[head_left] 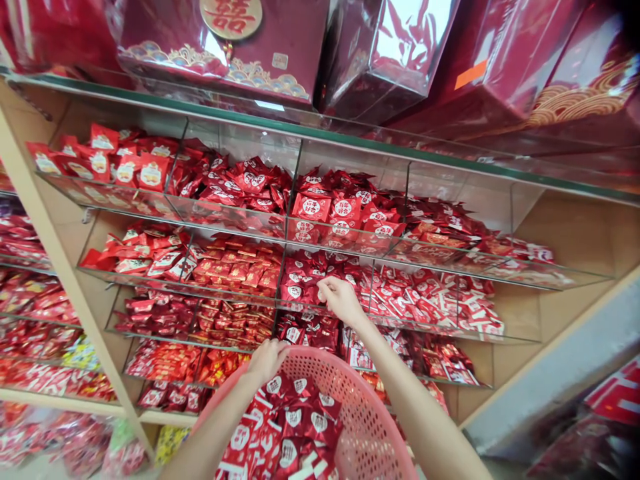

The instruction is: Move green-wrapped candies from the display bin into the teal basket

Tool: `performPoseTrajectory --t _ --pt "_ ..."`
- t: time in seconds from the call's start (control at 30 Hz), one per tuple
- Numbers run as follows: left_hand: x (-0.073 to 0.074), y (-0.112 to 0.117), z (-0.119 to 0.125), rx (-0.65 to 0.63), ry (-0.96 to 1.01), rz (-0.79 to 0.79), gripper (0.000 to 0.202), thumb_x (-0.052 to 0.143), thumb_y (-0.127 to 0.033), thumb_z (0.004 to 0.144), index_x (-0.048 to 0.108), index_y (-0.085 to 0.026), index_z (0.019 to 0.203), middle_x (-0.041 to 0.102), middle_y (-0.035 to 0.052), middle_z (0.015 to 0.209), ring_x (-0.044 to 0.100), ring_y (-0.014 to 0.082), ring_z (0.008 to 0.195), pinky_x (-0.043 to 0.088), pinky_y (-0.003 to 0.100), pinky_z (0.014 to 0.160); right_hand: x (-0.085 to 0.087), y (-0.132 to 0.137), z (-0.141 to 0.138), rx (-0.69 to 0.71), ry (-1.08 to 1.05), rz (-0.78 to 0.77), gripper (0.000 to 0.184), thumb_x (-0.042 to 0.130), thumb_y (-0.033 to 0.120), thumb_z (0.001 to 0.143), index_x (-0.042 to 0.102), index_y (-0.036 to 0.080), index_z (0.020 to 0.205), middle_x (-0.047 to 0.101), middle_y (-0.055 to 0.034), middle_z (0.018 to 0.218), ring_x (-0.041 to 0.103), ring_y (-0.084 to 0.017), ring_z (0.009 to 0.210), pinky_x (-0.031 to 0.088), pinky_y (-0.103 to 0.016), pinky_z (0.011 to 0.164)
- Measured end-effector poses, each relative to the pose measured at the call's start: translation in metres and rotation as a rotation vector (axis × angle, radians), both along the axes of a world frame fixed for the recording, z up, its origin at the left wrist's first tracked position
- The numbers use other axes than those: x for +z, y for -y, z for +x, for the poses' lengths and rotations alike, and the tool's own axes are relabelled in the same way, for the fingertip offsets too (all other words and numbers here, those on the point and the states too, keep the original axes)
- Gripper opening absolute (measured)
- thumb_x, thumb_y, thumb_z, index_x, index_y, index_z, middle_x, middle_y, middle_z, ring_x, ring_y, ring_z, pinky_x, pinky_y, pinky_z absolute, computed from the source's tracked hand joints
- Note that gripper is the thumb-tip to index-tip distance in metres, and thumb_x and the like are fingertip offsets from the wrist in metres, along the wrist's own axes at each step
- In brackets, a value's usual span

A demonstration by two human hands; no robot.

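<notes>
My left hand (270, 359) grips the far rim of a pink perforated plastic basket (365, 387). Inside the basket lie many small wrapped packets (295, 421), dark red with white emblems, and patterned red-and-white ones to their left. My right hand (341, 299) reaches over the front edge of a glass shelf compartment, its fingers closed together at the dark red packets (296, 293) with round white labels. Whatever is between those fingers is too small to make out.
Clear dividers split the tiered glass shelves (235, 292) into compartments of red packets. A glass shelf (300, 127) above carries large maroon gift boxes (280, 40). A wooden upright (75, 300) stands at left, with more stocked shelves beyond. Bagged goods (575, 433) lie at lower right.
</notes>
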State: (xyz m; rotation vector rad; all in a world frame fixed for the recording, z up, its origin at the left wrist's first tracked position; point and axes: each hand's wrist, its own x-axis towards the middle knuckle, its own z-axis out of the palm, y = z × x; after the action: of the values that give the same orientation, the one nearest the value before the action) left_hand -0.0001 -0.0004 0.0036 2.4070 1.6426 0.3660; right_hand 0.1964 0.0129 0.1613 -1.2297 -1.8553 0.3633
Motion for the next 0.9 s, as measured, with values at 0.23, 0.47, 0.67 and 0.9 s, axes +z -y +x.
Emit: performPoseTrajectory --t 0.23,0.47,0.67,0.9 --pt "0.002 0.002 0.000 0.006 0.006 -0.010 0.036 0.031 -0.035 0.091 0.062 -0.026 0.106 0.063 0.0062 0.096 0.057 0.0200 0.092 0.042 0.028 0.079 0.005 -0.008 0.020 -0.086 0.361 0.156 0.029 0.043 0.009 0.077 0.059 0.019 0.099 0.061 -0.0052 0.098 0.057 -0.016 0.092 0.041 -0.027 0.081" --pt "0.001 0.002 0.000 0.000 0.019 -0.006 0.036 0.033 -0.035 0.090 0.062 -0.025 0.108 0.064 0.0067 0.100 0.056 0.0209 0.095 0.042 0.028 0.081 0.017 -0.006 0.019 0.034 0.741 0.059 0.056 0.043 0.004 0.070 0.047 0.022 0.123 0.042 -0.0057 0.133 0.053 -0.018 0.106 0.040 -0.026 0.084" --pt "0.006 0.004 0.000 -0.002 0.021 -0.011 0.036 0.031 -0.037 0.091 0.063 -0.025 0.104 0.063 0.0060 0.094 0.057 0.0202 0.091 0.042 0.027 0.077 0.031 -0.007 0.011 0.062 0.863 0.022 0.047 0.051 0.012 0.074 0.047 0.022 0.120 0.049 -0.0068 0.120 0.057 -0.018 0.097 0.041 -0.027 0.077" --pt "0.006 0.004 0.001 0.003 0.006 0.002 0.036 0.032 -0.036 0.091 0.063 -0.026 0.104 0.063 0.0056 0.093 0.057 0.0190 0.091 0.042 0.026 0.077 0.030 0.004 0.016 0.068 0.604 0.083 0.040 0.058 0.023 0.074 0.048 0.019 0.113 0.053 -0.0069 0.112 0.055 -0.019 0.095 0.040 -0.029 0.077"
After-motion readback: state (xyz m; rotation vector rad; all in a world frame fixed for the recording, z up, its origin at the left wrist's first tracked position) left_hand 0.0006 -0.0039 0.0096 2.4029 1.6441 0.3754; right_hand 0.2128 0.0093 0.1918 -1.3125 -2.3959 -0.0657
